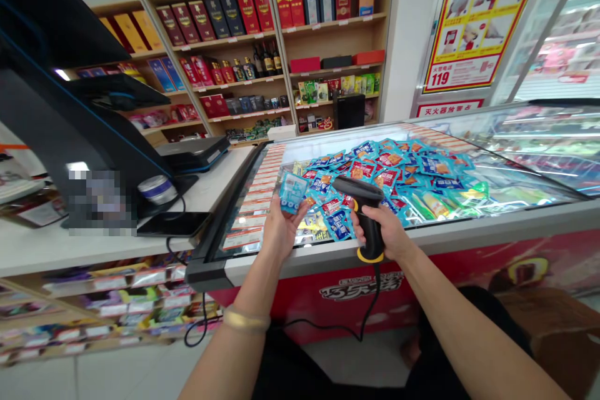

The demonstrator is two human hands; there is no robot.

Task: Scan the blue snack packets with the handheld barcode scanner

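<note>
Nearest, the left wrist wears a gold-coloured bangle (246,320), and a black cable (376,281) drops from the scanner, sags across the red front of the freezer (450,237) and loops to the left below its near left corner. Slack like that should suit the work; it is best kept clear of the legs, so that it does not tug at the aim.

Over the freezer's near edge, the right hand (385,230) wraps the grip of the black scanner (359,189), its nose pointing left. Whether the trigger is pressed cannot be told. The left hand (285,222) pinches a small blue packet (294,190), held up near the near left corner, apart from the scanner, with a printed side towards the wearer.

The step looks to be lining these two up. To do it well, hold the packet by its rim, with its film taut and the coded panel square to the nose; the print is too small to show where the code sits. Slight tilting should cut glare.

Beyond, loose packets (363,170) heap across the glass top; aiming clear of them should avoid a stray reading. Stocked shelves (330,24) stand past the far edge.
</note>
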